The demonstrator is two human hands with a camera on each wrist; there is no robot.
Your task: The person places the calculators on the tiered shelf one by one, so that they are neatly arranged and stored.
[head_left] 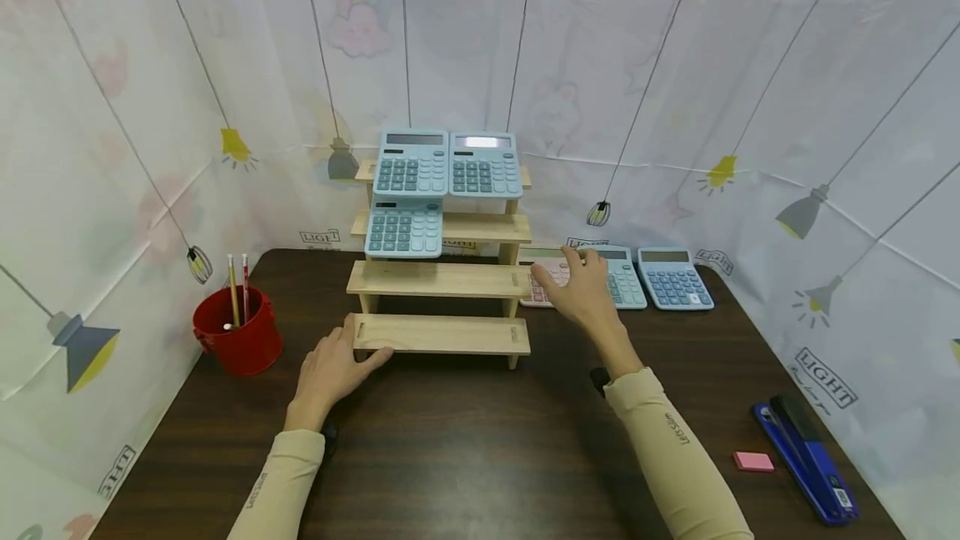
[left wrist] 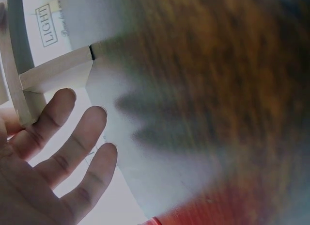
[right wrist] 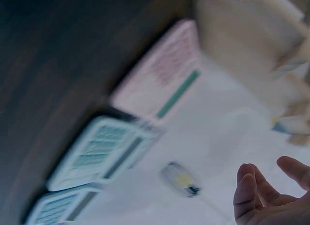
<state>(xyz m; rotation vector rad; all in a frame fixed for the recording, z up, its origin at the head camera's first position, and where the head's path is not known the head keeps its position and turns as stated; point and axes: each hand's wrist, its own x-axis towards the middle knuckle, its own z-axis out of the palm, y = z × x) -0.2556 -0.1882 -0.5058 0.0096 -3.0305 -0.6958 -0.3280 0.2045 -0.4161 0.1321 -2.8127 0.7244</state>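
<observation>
A stepped wooden stand [head_left: 440, 279] holds two light blue calculators [head_left: 411, 162] side by side on its top tier. One more light blue calculator [head_left: 405, 229] leans at the left of the tier below. At the stand's lowest left corner, my left hand [head_left: 330, 369] touches the wood, its fingers loosely extended. My right hand [head_left: 585, 290] hovers, fingers parted and holding nothing, beside the stand's right side. From the head view it partly covers a pink calculator [right wrist: 160, 70] and a mint calculator [right wrist: 101, 152]. To their right lies a blue calculator [head_left: 677, 279].
A red cup [head_left: 243, 348] with pencils stands left of the stand. On the right of the dark table [head_left: 465, 448] are a pink eraser [head_left: 753, 462] and a blue stapler [head_left: 806, 461]. A patterned white curtain [head_left: 465, 40] encloses the back and sides.
</observation>
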